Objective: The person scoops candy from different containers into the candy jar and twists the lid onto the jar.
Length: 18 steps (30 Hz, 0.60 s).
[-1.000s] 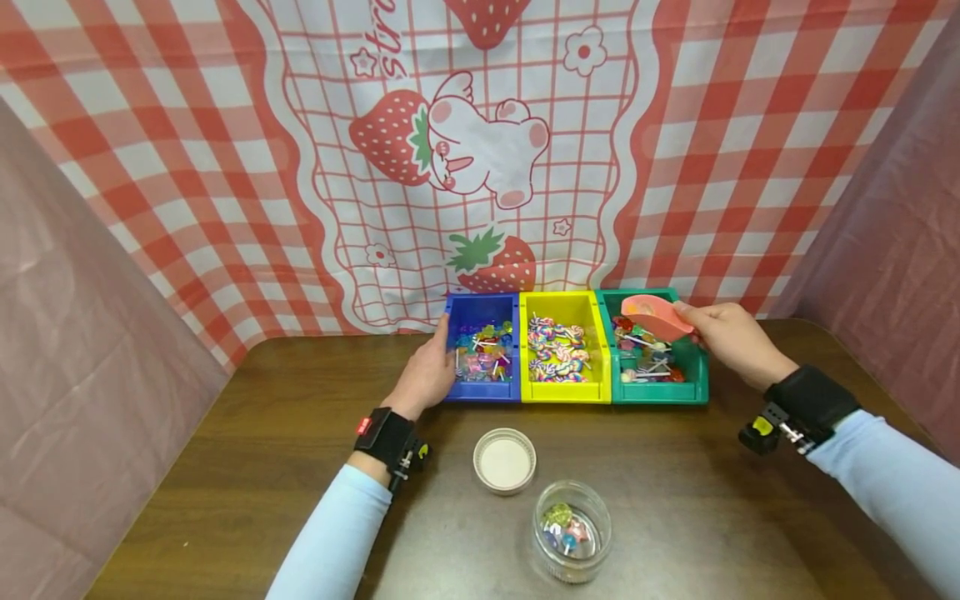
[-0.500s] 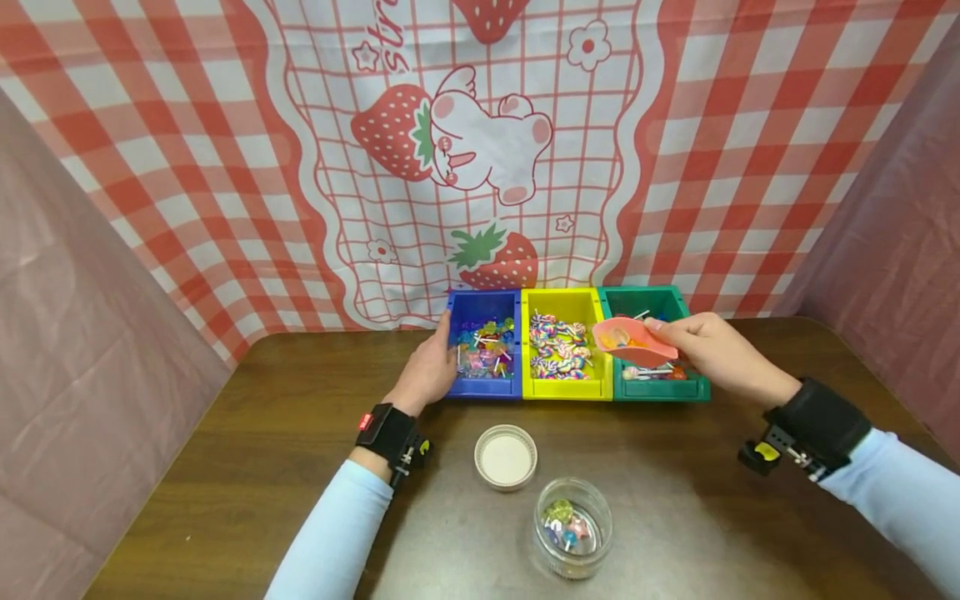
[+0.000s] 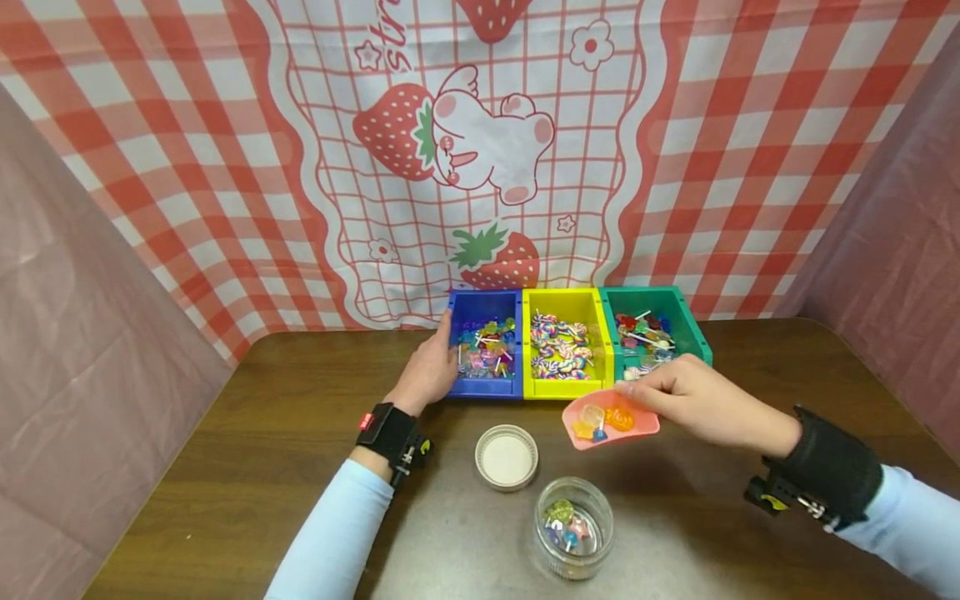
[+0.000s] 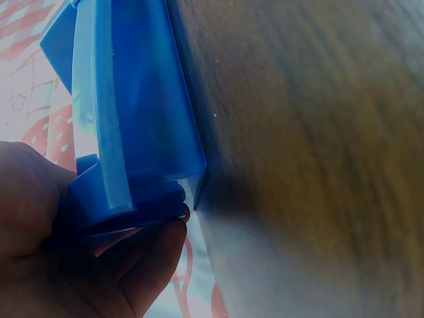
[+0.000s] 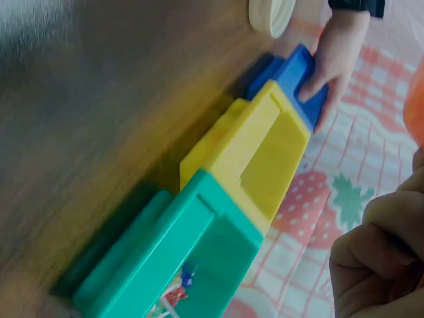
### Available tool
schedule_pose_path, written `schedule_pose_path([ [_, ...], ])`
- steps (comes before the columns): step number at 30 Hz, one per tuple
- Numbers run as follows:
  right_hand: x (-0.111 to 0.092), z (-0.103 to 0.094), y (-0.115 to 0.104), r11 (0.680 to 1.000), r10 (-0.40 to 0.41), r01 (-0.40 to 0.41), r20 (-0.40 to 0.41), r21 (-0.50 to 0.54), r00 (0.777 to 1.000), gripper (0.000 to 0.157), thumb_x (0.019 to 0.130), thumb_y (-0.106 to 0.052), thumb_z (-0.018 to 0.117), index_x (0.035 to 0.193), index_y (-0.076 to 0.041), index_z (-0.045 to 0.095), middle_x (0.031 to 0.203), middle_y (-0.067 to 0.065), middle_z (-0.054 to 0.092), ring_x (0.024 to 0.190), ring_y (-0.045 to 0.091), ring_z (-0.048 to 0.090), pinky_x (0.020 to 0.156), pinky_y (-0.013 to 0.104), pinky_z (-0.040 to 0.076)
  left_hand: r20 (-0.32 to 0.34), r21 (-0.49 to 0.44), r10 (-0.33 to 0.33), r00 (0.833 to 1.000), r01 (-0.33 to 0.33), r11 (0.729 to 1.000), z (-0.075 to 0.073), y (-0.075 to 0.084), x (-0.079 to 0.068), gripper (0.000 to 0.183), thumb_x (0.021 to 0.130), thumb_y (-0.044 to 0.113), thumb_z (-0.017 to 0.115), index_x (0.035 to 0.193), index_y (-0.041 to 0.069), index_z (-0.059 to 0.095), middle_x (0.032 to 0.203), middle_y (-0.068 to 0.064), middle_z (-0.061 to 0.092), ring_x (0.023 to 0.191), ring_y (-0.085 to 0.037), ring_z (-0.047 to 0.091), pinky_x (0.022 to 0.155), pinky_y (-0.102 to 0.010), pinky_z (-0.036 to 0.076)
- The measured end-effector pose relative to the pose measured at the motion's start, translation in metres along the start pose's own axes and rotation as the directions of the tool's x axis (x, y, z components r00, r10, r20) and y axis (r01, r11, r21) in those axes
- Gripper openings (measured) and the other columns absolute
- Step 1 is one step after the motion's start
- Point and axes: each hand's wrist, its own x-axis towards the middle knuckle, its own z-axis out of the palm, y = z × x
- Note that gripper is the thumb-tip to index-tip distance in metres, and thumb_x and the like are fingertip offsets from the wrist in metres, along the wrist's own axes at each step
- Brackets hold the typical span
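My right hand [image 3: 697, 400] pinches a pink scoop [image 3: 647, 427] by its end, in the air in front of the yellow bin [image 3: 568, 389]. In the scoop lie orange, yellow and clear candy-like pieces and a small blue one. My left hand [image 3: 426, 371] grips the outer side of the blue bin [image 3: 483, 388]; the left wrist view shows its fingers [image 4: 156, 265] against the wall. A glass jar [image 3: 573, 571] with a few colourful pieces inside stands nearer than the scoop. In the right wrist view, an edge of the scoop [image 5: 416, 106] shows above my curled fingers.
The blue and yellow bins stand in a row with a green bin [image 3: 696, 333], all holding small candy-like pieces. A round white lid [image 3: 506, 460] lies left of the jar on the wooden table [image 3: 247, 467]. A checked strawberry cloth [image 3: 487, 150] hangs behind.
My right hand has carried the scoop out of the green bin, leftward and toward the jar, and the pieces in it now show plainly. My left hand stays at the blue bin.
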Motion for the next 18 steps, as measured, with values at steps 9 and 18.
schedule_pose_path([
  [9,-0.010,0.015,-0.019,0.986,-0.085,0.094,0.076,-0.135,0.993,0.028,0.091,-0.048,0.049,0.065,-0.039,0.057,0.049,-0.020,0.026,0.041,0.000,0.032,0.040,0.020,0.023,0.001,0.002,0.004,1.000,-0.004,1.000,0.000,0.000,0.000,0.064,0.096,0.020,0.040,0.151,0.016,0.007,0.136,-0.013,0.047,0.106,-0.027,0.055,0.088,-0.040,0.043],
  [18,-0.014,0.025,-0.032,0.923,-0.215,0.221,0.055,-0.315,0.975,0.031,0.090,-0.047,0.052,0.060,-0.039,0.047,0.051,-0.025,0.015,0.039,-0.006,0.020,0.040,0.018,0.017,0.005,0.002,-0.006,1.000,0.006,1.000,0.000,0.000,0.001,0.064,0.096,0.020,0.040,0.151,0.016,0.007,0.136,-0.012,0.047,0.107,-0.025,0.055,0.088,-0.039,0.043],
])
